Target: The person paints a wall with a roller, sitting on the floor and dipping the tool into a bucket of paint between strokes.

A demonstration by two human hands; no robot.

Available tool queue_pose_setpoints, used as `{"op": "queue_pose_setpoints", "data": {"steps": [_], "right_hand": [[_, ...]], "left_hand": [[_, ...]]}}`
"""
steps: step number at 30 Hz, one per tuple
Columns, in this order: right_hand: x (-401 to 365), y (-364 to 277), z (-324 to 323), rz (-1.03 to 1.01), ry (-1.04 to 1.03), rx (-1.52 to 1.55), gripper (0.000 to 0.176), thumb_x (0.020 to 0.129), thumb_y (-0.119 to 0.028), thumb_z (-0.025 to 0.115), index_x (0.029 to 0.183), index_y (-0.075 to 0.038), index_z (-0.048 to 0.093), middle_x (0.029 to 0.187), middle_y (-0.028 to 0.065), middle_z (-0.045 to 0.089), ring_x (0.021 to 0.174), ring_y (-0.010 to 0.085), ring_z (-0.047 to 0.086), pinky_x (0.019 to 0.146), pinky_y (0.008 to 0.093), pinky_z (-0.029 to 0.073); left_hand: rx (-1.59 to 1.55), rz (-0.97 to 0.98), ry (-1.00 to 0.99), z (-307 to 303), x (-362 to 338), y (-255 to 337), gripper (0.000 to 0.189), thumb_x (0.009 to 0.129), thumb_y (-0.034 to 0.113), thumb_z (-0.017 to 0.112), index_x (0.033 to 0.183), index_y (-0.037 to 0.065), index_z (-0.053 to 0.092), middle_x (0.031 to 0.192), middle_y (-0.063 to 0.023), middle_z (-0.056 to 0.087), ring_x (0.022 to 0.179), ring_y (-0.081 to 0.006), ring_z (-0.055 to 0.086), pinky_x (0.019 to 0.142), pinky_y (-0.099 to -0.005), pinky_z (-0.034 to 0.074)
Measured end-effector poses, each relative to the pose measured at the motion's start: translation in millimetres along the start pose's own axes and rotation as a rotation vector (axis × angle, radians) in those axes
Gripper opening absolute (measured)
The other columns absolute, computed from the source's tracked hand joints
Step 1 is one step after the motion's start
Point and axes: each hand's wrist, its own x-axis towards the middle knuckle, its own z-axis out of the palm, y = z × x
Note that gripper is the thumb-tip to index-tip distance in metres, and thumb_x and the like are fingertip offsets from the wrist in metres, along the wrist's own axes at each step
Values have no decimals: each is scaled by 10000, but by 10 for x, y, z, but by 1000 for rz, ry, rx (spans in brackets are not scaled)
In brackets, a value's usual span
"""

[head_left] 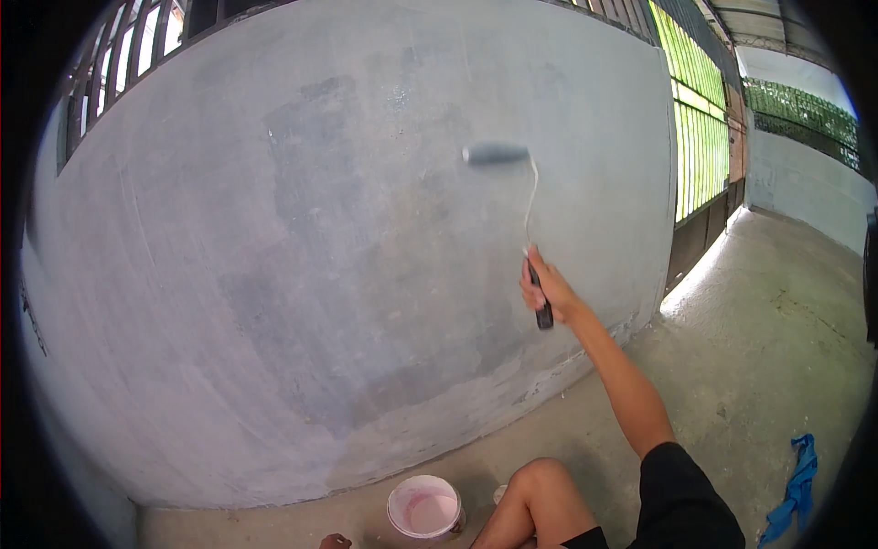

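Note:
My right hand is closed around the black handle of a paint roller, its arm stretched out toward the wall. The roller's grey sleeve lies level at the wall, slightly blurred, and a thin pale wire frame joins it to the handle. Darker, damp-looking patches mark the grey wall. What looks like part of my left hand just shows at the bottom edge; its fingers are mostly cut off. Beside it on the floor stands a white bucket with pinkish-white liquid inside.
My bent knee is right of the bucket, with a small pale object partly behind it. A blue cloth lies on the concrete floor at the right. A barred gate adjoins the wall's right end; bars also top the wall.

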Motion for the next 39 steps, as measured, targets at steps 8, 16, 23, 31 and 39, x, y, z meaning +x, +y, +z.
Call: {"op": "queue_pose_setpoints", "data": {"steps": [8,16,23,31,39], "right_hand": [[508,-636,47,-79,41,-136,558,889,-646,376,684,-128,358,473,-49,292,371,42,273,366,198,256],[-198,58,-522,74,34,-278,547,921,-615,349,692,-119,376,478,-37,346,383,75,330,406,240,339],[-623,558,-750,182,101,-325,568,899,-644,350,677,-122,364,468,-35,330,369,75,325,376,234,301],[230,-142,-155,-59,123,-234,599,889,-673,316,662,-119,333,463,-29,304,365,80,303,369,235,279],[459,-429,-102,-87,150,-260,609,879,-691,311,659,-124,321,472,-41,278,384,70,266,378,223,270]], "left_hand": [[14,33,-18,44,159,-138,441,869,381,557,1152,44,589,1218,-192,567,1137,-361,521,956,-430,427],[13,7,9,120,169,-166,432,872,381,552,1137,42,593,1203,-192,575,1119,-359,532,954,-429,430],[343,402,795,527,348,-107,427,872,381,550,1121,38,599,1174,-201,588,1107,-363,538,950,-431,432],[-75,34,64,124,103,-96,399,855,376,563,1071,44,606,997,-178,578,937,-324,518,810,-415,425],[-107,165,160,194,226,-272,328,826,358,586,947,56,625,656,-106,538,580,-215,473,525,-370,398]]}}
